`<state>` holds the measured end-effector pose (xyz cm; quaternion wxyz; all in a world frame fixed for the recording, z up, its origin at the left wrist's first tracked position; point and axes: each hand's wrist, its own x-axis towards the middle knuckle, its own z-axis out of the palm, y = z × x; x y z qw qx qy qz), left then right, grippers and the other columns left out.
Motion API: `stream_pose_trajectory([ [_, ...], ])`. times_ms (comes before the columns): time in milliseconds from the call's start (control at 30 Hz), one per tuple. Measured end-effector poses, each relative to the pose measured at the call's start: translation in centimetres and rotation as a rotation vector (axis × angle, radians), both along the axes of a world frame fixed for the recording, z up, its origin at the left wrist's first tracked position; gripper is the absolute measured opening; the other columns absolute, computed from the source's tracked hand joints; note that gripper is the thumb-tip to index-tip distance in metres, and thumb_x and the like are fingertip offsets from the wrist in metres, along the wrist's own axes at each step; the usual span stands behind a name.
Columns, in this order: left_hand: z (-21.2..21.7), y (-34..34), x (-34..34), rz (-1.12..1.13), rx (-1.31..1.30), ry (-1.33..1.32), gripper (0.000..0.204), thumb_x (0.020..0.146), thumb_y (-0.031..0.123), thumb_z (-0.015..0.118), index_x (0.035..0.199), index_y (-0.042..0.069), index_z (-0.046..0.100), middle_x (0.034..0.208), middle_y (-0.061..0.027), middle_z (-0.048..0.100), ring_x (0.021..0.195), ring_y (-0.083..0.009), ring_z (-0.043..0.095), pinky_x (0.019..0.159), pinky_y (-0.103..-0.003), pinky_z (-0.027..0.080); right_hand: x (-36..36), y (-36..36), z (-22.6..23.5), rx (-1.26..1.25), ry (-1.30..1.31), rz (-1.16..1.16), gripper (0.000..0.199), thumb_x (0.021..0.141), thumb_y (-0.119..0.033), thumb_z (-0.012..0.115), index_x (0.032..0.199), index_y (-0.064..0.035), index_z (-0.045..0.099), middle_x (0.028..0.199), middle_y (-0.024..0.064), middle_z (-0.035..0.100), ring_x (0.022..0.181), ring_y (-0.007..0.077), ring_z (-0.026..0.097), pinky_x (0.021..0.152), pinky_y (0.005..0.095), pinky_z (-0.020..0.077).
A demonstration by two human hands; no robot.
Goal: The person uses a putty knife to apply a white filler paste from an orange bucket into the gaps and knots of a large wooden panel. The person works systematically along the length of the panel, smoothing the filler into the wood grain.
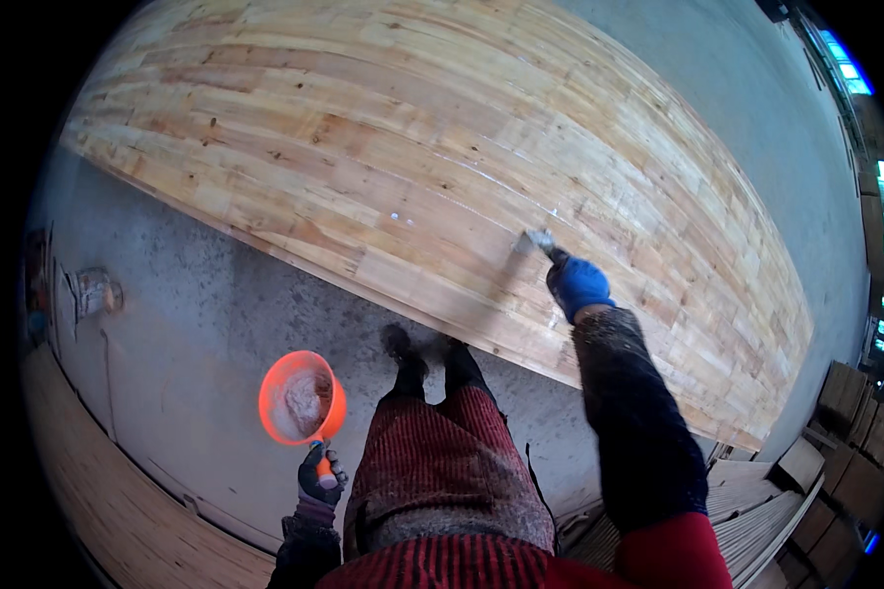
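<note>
My left hand (321, 477), in a dark glove, is closed around the handle of an orange dipper (340, 408). Pale, pasty filler (301, 401) lies inside its bowl. Over the broad wooden panel (363, 187), my right hand (581, 286) in a blue glove grips a putty knife (538, 241). The blade is at the panel's surface, though blur hides whether it touches. Thin white lines and a few small white dabs mark the wood to the left of the blade and beyond it.
My feet (403, 348) stand on the grey concrete floor (206, 294) by the panel's near edge. Long boards (118, 471) lie at lower left, near a whitish bucket (93, 293). Stacked wood (859, 412) and more boards (756, 501) are at the right.
</note>
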<state>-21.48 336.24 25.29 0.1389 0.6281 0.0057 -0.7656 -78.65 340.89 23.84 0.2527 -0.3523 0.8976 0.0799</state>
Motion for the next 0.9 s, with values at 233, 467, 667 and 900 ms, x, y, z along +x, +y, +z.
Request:
stream_pose_trajectory([
  [233,-0.1,-0.3,0.5,0.066,-0.023,0.027,0.022,0.092,0.028,0.058,0.109,0.015,0.052,0.074,0.0016,0.054,0.056,-0.0142,0.054,0.047,-0.032,0.045,2.5,1.0,-2.0,-0.062,-0.036,-0.093,0.033,0.089,-0.025,0.048,0.118,-0.0153,0.06,0.08,0.0203,0.067,0.073,0.0377,0.066,0.067,0.0509,0.051],
  [467,2.0,-0.9,0.2,0.051,-0.049,0.013,0.021,0.093,0.027,0.058,0.109,0.015,0.052,0.074,0.0021,0.055,0.055,-0.0134,0.055,0.046,-0.032,0.045,5.1,3.6,-2.8,0.027,-0.127,-0.037,0.042,0.089,-0.025,0.048,0.131,-0.0224,0.052,0.085,0.019,0.068,0.077,0.0363,0.067,0.069,0.0494,0.0526],
  [667,0.4,-1.2,-0.5,0.043,-0.073,-0.001,0.022,0.092,0.026,0.057,0.11,0.015,0.052,0.074,0.0021,0.056,0.055,-0.0133,0.055,0.047,-0.032,0.046,-0.9,1.1,0.7,0.022,-0.009,0.063,0.035,0.089,-0.026,0.048,0.122,-0.0171,0.059,0.087,0.0154,0.07,0.079,0.0337,0.068,0.071,0.0476,0.0534],
  [900,0.6,0.2,-0.2,0.095,-0.028,0.017,0.02,0.092,0.028,0.058,0.107,0.016,0.051,0.074,0.0015,0.055,0.055,-0.0149,0.055,0.047,-0.033,0.045,-0.1,0.4,1.0,0.011,-0.063,0.096,0.029,0.088,-0.023,0.049,0.108,-0.0123,0.066,0.084,0.0171,0.07,0.078,0.0343,0.068,0.069,0.0456,0.0538],
])
